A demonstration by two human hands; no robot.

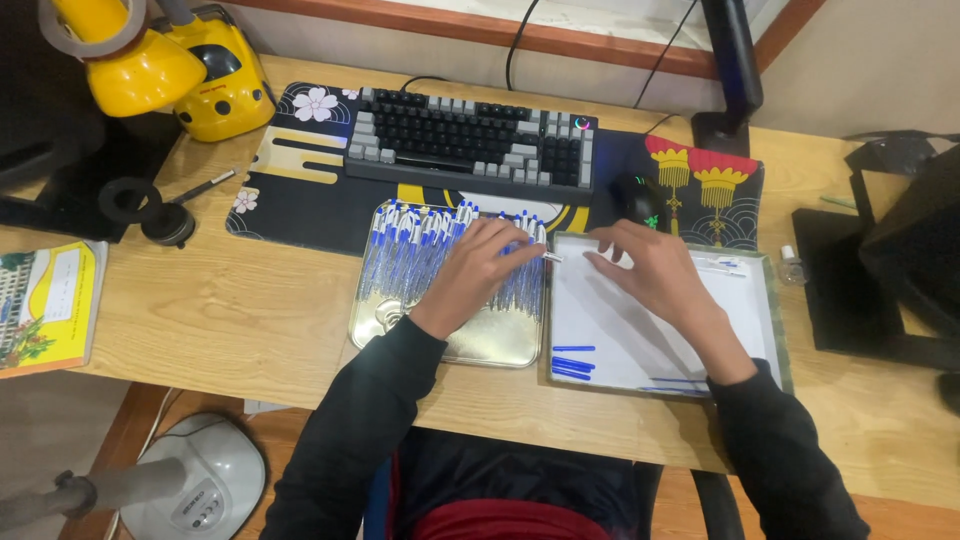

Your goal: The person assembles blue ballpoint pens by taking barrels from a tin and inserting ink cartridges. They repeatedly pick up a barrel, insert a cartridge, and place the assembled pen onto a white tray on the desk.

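My left hand (478, 270) rests on a row of several blue-and-white pens (415, 245) lying in a shiny metal tray (500, 345), its fingers closed around one pen whose tip points right. My right hand (655, 270) lies flat with fingers spread on the white-lined tray (765, 300) beside it, touching the paper and holding nothing. A few blue pen caps (573, 362) lie at that tray's near left corner, and pen parts (720, 265) rest at its far right.
A dark keyboard (470, 135) and a black mouse (638, 198) sit on a patterned desk mat (300, 200) behind the trays. Yellow lamp (150, 70) far left, a booklet (45, 305) at the left edge, black stands at right, a small bottle (790, 265).
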